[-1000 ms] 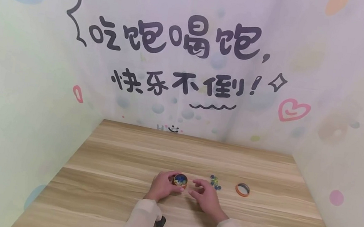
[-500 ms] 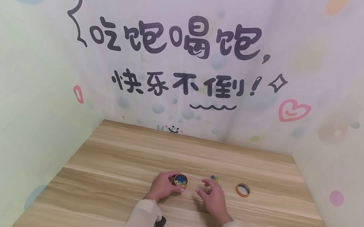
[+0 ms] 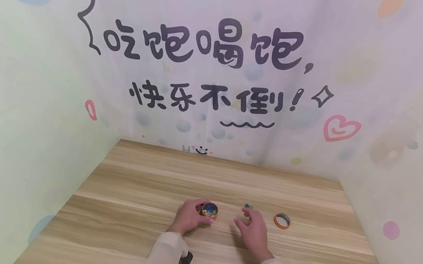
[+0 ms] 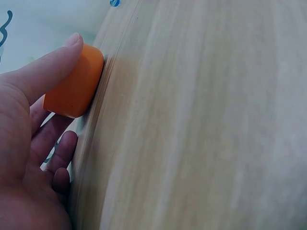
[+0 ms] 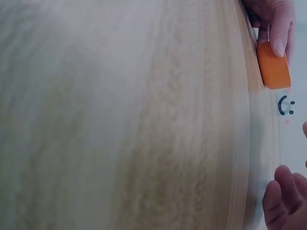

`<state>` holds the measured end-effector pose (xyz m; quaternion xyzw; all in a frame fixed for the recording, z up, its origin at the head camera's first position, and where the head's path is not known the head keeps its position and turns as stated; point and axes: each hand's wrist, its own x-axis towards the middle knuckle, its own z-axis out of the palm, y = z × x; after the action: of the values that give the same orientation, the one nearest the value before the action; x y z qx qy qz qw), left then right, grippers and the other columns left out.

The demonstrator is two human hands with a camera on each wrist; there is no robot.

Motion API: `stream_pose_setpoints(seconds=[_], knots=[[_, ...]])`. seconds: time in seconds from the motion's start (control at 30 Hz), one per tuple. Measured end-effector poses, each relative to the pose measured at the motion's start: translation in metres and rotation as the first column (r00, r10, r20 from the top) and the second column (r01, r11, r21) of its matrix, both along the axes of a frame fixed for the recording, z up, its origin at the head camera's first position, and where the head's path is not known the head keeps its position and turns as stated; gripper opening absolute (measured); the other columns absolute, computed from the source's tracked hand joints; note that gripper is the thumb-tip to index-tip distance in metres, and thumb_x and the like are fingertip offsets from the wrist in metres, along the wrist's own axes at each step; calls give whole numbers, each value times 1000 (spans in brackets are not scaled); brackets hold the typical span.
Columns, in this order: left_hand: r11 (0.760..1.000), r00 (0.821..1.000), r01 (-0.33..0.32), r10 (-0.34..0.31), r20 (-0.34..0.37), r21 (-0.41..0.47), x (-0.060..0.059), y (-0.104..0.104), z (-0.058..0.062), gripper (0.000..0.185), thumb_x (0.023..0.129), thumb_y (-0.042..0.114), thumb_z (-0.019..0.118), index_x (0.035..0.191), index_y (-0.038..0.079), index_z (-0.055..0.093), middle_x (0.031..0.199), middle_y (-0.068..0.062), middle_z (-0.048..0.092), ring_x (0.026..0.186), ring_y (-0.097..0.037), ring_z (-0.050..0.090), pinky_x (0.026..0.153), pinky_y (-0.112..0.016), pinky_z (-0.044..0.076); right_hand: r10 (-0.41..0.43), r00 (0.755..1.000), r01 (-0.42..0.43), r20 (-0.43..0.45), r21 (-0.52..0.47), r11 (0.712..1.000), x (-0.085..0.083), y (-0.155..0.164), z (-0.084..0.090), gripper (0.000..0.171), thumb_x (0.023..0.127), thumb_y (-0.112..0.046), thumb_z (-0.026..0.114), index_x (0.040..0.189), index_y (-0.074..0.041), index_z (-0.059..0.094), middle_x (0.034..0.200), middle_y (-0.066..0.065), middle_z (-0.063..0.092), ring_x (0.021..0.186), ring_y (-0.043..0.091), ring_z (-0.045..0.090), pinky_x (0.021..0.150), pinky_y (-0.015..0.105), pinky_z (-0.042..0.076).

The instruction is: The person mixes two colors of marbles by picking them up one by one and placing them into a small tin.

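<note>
On the wood-grained table (image 3: 135, 211), the left hand (image 3: 187, 218) holds a small round container (image 3: 216, 214), its thumb and fingers around the wall; blue and pale beads (image 3: 209, 209) lie inside. The right hand (image 3: 254, 235), thumb apart from its fingers, partly hides a few loose beads (image 3: 247, 206); whether it touches them is hard to tell. An orange-rimmed lid or ring (image 3: 281, 227) lies to its right.

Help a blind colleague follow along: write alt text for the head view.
A person's left hand grips a small orange cup of blue and pale marbles on a wooden table; the right hand is beside loose marbles, left of an orange lid.
</note>
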<state>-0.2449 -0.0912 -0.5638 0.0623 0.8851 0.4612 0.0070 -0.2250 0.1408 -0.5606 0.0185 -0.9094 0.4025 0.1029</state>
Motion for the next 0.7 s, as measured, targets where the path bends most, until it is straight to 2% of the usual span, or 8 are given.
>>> stream_pose_setpoints(seconds=[0.23,0.5,0.7], knots=[[1000,1000,1,-1,-3,11,0,-1,-1,58,69,34,88,121,19,68,113,-3,68,106,-24,59,96,-50,39,-47,999,47,-25,33,998,-1,5,-2,42,83,-21,78,120,-5,64,108,13,61,90,26,59,78,45,50],[1000,1000,0,0,-5,19,0,0,-1,56,69,34,88,120,18,69,111,-1,68,104,-22,59,95,-50,39,-99,993,102,-64,42,994,-1,11,-4,40,80,-17,79,115,-2,66,114,20,60,101,37,59,86,53,47],[1000,1000,0,0,-3,20,0,0,1,57,69,34,88,121,18,68,113,-2,68,107,-24,59,98,-53,36,-142,990,142,-14,36,989,-5,16,-4,45,81,-15,77,120,1,62,117,23,56,106,39,56,87,55,45]])
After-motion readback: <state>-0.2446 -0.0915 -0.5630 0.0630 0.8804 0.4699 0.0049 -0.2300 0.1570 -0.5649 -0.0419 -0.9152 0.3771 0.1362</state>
